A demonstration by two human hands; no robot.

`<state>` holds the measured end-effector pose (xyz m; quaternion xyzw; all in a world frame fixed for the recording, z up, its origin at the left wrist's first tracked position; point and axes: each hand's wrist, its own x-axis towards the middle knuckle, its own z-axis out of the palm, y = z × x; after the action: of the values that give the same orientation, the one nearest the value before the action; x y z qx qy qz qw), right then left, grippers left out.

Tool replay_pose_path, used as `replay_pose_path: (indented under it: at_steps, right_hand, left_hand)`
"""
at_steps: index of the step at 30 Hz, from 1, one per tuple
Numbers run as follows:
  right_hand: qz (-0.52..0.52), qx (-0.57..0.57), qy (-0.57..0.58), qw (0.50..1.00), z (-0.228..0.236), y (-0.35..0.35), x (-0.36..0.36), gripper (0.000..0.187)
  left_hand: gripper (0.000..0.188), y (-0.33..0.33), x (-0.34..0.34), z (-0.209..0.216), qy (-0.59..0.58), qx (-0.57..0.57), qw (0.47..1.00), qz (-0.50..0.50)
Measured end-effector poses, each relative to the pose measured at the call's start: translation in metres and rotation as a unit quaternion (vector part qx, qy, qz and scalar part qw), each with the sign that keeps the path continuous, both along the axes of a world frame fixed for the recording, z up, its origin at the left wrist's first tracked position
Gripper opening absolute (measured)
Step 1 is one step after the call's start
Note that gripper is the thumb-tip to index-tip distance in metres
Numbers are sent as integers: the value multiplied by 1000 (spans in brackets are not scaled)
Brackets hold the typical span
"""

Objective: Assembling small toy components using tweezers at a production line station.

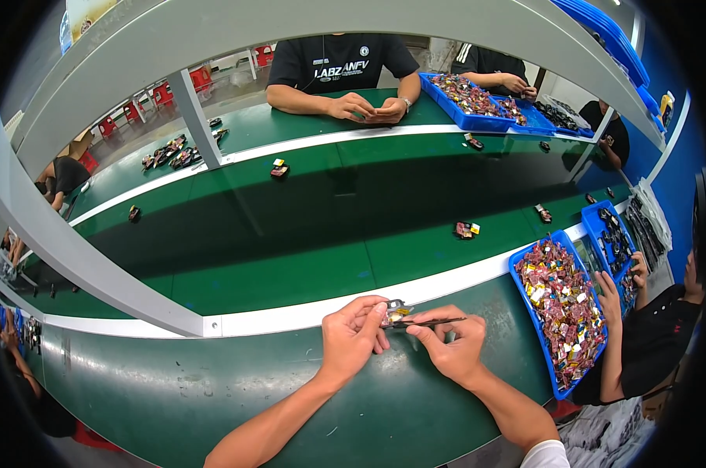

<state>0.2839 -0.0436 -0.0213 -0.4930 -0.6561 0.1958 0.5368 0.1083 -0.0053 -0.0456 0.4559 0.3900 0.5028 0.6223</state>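
In front of me, above the green worktop (236, 382), my left hand (349, 341) is closed on a small electronic unit (396, 306) with a black shell and light parts inside. Its lower portion hides behind my fingers. Pinched in my right hand (458, 349) is a pair of dark tweezers (439, 320), held almost level. Their tip reaches the unit beside my left fingertips; whether it grips a part there is too small to tell.
A blue tray (517, 269) heaped with small pink and yellow parts stands right. Beyond a white rail (282, 314), the green belt (306, 265) carries scattered units (467, 230). A grey post (95, 242) slants at left. Co-workers sit opposite and at right, one reaching near a smaller blue tray (589, 221).
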Motion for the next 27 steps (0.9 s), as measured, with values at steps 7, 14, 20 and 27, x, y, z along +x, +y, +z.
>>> replay_pose_path:
  at_steps: [7,14,20,27]
  right_hand:
    - [-7,-17,-12,1000,3,-1,-1,19]
    - [-18,21,-2,1000,-6,2,4,6]
    - [-2,29,-30,999,-1,1,-1,9]
    - [10,109,-42,993,-9,3,1,14]
  left_hand:
    - [22,0,0,0,8,5,1000,-12]
    - [26,3,-2,4,-12,15,997,-68]
    - [25,2,-5,4,0,20,998,-66]
    - [22,2,1,6,21,28,998,-49]
